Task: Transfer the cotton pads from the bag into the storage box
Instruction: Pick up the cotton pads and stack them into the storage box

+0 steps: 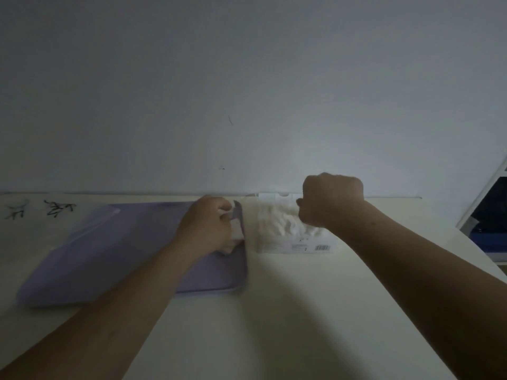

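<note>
While both forearms reach in from the bottom corners, the left hand (207, 223) sits over the right end of the lilac storage box (115, 250), grip curled shut around a small white wad of cotton pads (233, 241) at the box's right edge; the wad is partly hidden under the fingers, count unclear. Right hand (330, 200) is a closed fist at the top of the clear bag (285, 231), pinching the bag's upper right part; whether it holds plastic only or pads too, cannot tell. Bag lies flat on the cream tabletop (301, 311) just right of the box, near but apart, still packed with white pads, barcode label along its near edge. Box lies flat, long side running left-right, its near left corner blurred. Far left on the tabletop are dark scribbled marks (41, 209). Behind the bag a small white fitting (274, 197) sits against the plain wall (247, 91). At far right, off the tabletop edge, a white frame with a dark and blue area (488, 220) shows, detail too dim to read. Left forearm crosses over the box's near right part, covering it.
</note>
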